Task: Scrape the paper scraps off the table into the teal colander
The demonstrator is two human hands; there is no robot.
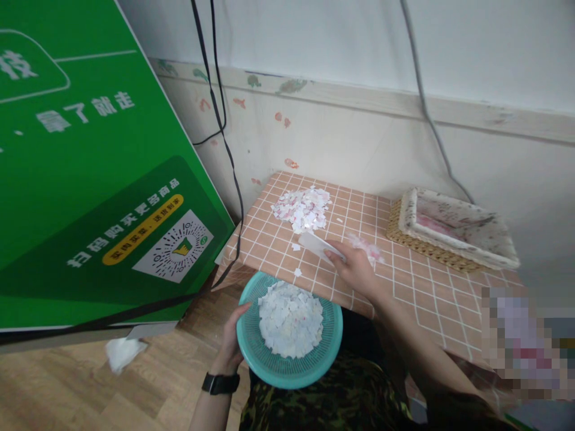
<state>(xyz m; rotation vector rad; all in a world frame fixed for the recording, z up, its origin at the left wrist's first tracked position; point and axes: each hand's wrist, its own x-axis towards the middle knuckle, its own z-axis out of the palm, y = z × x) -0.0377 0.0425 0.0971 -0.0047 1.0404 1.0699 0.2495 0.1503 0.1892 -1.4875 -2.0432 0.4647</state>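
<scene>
My left hand grips the rim of a turquoise plastic basket, which sits just below the table's front edge. Many small white paper scraps fill the middle of it. Over the table, my right hand is closed on a flat white scraper-like piece; its exact kind is unclear. Just beyond the tip of that piece lies a heap of white and pinkish paper scraps. Two loose scraps lie between the heap and the table edge. A pinkish patch of scraps is partly hidden behind my right hand.
A lined wicker basket stands at the table's right, against the wall. The table has a brown checked cloth. To the left rises a large green box with a black strap hanging beside it. A white bag-like thing lies on the floor.
</scene>
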